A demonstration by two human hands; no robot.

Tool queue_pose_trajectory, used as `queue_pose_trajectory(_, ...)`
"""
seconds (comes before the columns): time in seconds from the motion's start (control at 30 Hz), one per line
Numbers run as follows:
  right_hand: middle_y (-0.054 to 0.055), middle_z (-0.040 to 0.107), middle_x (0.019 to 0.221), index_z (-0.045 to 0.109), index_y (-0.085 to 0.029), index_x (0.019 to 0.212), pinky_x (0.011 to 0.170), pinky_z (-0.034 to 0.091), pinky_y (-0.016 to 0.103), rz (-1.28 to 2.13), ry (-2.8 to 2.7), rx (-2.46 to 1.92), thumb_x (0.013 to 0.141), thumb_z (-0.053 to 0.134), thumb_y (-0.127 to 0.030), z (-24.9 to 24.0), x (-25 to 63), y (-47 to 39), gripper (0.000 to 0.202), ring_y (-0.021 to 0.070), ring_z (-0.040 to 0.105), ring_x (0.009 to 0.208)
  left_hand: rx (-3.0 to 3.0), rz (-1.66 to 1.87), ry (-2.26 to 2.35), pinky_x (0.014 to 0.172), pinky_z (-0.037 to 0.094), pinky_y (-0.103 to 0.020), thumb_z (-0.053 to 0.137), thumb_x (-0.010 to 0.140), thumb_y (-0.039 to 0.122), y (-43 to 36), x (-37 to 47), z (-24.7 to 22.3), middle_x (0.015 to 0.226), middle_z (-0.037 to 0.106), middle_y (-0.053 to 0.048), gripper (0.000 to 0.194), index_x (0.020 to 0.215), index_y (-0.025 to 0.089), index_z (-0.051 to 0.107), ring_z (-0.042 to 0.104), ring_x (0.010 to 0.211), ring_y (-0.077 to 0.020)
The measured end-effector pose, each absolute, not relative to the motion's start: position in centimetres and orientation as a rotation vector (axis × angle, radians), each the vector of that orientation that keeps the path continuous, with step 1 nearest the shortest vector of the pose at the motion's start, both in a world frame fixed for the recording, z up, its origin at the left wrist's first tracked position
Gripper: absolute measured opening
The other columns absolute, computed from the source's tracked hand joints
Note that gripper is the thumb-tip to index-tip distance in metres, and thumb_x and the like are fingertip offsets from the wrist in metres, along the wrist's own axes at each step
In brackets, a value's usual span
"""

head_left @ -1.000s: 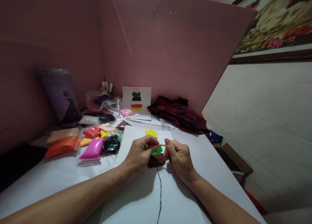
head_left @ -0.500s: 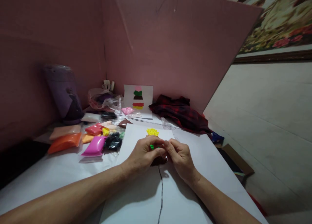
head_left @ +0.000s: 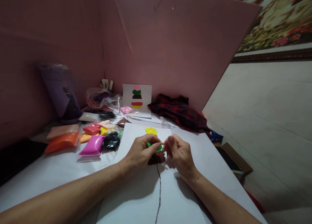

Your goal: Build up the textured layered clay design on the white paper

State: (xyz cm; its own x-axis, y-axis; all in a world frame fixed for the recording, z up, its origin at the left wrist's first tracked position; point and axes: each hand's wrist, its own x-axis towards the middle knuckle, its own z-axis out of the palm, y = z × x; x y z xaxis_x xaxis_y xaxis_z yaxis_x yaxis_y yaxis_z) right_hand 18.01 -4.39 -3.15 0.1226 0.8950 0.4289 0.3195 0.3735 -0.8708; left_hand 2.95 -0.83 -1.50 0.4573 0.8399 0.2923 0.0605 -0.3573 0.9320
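Observation:
Above a white sheet (head_left: 126, 198), my left hand (head_left: 142, 149) pinches a tiny orange-brown bit between thumb and forefinger. My right hand (head_left: 176, 151) is beside it, fingers curled together; whether anything lies inside them is hidden. Beneath and between the hands lies a textured clay figure with a yellow top (head_left: 151, 131), a green part (head_left: 159, 148) partly covered by my left hand, and a dark brown part (head_left: 158, 158). A thin dark twisted strand (head_left: 160, 188) runs from the brown part towards the near edge.
Clay packets, among them magenta (head_left: 92, 146) and orange (head_left: 62, 142), lie at the left. Behind stand a purple container (head_left: 60, 94) and a sheet with coloured bands (head_left: 146, 94). A dark red plaid cloth (head_left: 177, 113) lies at the back right, an open cardboard box (head_left: 236, 159) beyond the table edge.
My hands have drawn slightly apart, and the small bit at my left fingertips now shows. More of the green and brown parts is visible. The view has shifted slightly.

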Motion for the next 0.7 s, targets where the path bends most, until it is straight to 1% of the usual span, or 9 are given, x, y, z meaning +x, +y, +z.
queue_pose_trajectory(0.07,0.001,0.060,0.067,0.059,-0.017,0.086,0.043,0.040,0.021,0.582,-1.442,-1.145,0.085,0.055,-0.038,-3.2,18.0,-4.3,0.021,0.0105,0.051,0.050,1.695,1.008,0.815,0.055,0.042,-0.021,0.058,0.077,0.030,-0.8,2.9,-1.3,0.065,0.059,0.000,0.018,0.073,0.014,0.062,0.051,0.057,-0.0104)
queue_pose_trajectory(0.1,0.002,0.062,0.073,0.059,-0.018,0.090,0.048,0.043,0.022,0.566,-1.474,-1.127,0.083,0.058,-0.035,-3.1,18.0,-4.2,0.019,0.0120,0.055,0.056,1.681,1.002,0.819,0.053,0.042,-0.021,0.058,0.077,0.031,-0.8,2.8,-1.3,0.065,0.058,0.000,0.018,0.072,0.014,0.061,0.050,0.056,-0.0101)
queue_pose_trajectory(0.13,0.003,0.063,0.077,0.060,-0.018,0.090,0.053,0.045,0.023,0.543,-1.514,-1.114,0.083,0.059,-0.032,-3.1,18.0,-4.2,0.016,0.0135,0.057,0.063,1.676,0.994,0.818,0.053,0.041,-0.021,0.058,0.077,0.032,-0.7,2.8,-1.3,0.064,0.057,0.001,0.019,0.071,0.014,0.060,0.049,0.056,-0.0100)
queue_pose_trajectory(0.2,0.004,0.063,0.079,0.063,-0.018,0.083,0.060,0.046,0.025,0.492,-1.581,-1.126,0.084,0.057,-0.029,-2.9,17.9,-4.2,0.012,0.0155,0.059,0.070,1.689,0.985,0.801,0.052,0.040,-0.020,0.057,0.077,0.032,-0.6,2.8,-1.4,0.063,0.055,0.001,0.020,0.069,0.014,0.059,0.048,0.056,-0.0100)
queue_pose_trajectory(0.27,0.003,0.062,0.075,0.061,-0.018,0.079,0.059,0.045,0.025,0.449,-1.604,-1.179,0.086,0.054,-0.029,-2.8,17.8,-4.3,0.015,0.0151,0.057,0.068,1.716,0.991,0.787,0.053,0.039,-0.020,0.056,0.078,0.032,-0.5,2.8,-1.7,0.063,0.054,0.001,0.020,0.068,0.014,0.058,0.048,0.059,-0.0103)
queue_pose_trajectory(0.37,0.000,0.056,0.067,0.054,-0.018,0.077,0.055,0.041,0.024,0.423,-1.615,-1.250,0.089,0.048,-0.031,-2.8,17.6,-4.5,0.018,0.0125,0.050,0.059,1.757,1.023,0.797,0.055,0.039,-0.020,0.054,0.079,0.030,-0.5,2.9,-2.0,0.065,0.055,0.000,0.019,0.069,0.014,0.058,0.049,0.061,-0.0109)
queue_pose_trajectory(0.53,-0.004,0.046,0.059,0.047,-0.019,0.075,0.050,0.035,0.023,0.416,-1.630,-1.296,0.093,0.040,-0.034,-2.8,17.4,-4.6,0.024,0.0106,0.043,0.052,1.851,1.094,0.822,0.061,0.043,-0.022,0.054,0.079,0.024,-0.5,2.8,-2.3,0.071,0.062,-0.002,0.014,0.074,0.014,0.063,0.054,0.068,-0.0131)
queue_pose_trajectory(0.7,-0.006,0.037,0.053,0.038,-0.021,0.060,0.046,0.032,0.022,0.389,-1.618,-1.297,0.093,0.037,-0.039,-2.8,17.5,-4.4,0.037,0.0094,0.035,0.047,1.886,1.127,0.836,0.063,0.044,-0.023,0.055,0.077,0.020,-0.4,2.8,-2.3,0.073,0.066,-0.002,0.011,0.074,0.015,0.065,0.058,0.068,-0.0133)
